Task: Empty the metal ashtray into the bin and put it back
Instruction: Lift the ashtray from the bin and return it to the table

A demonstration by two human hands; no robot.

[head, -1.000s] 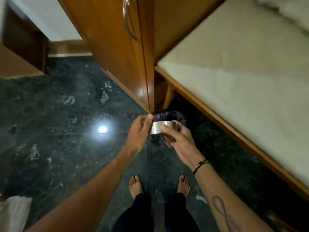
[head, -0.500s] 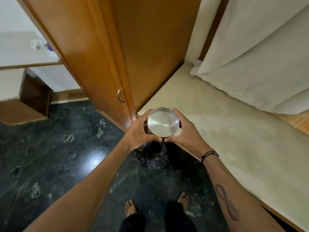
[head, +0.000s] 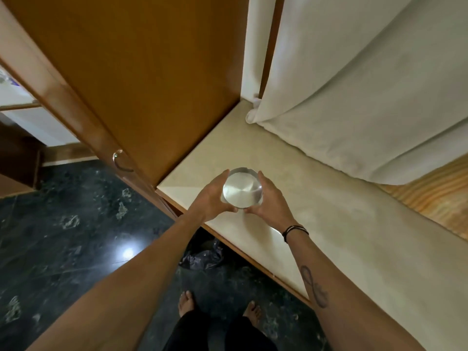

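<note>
You are holding ashtray (head: 242,190) between both hands: left hand (head: 212,198) cupping left side, right hand (head: 271,198) cupping right side, fingers wrapped on wall. Ashtray upright over near-left corner of counter (head: 329,224); contact with counter not discernible. Bin (head: 202,255) sitting on floor (head: 63,236) below counter edge.

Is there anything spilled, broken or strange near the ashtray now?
Nothing stands out. Both hands, left and right, hold the metal ashtray level over the pale counter; its inside looks clean, and no ash shows on the counter.
</note>
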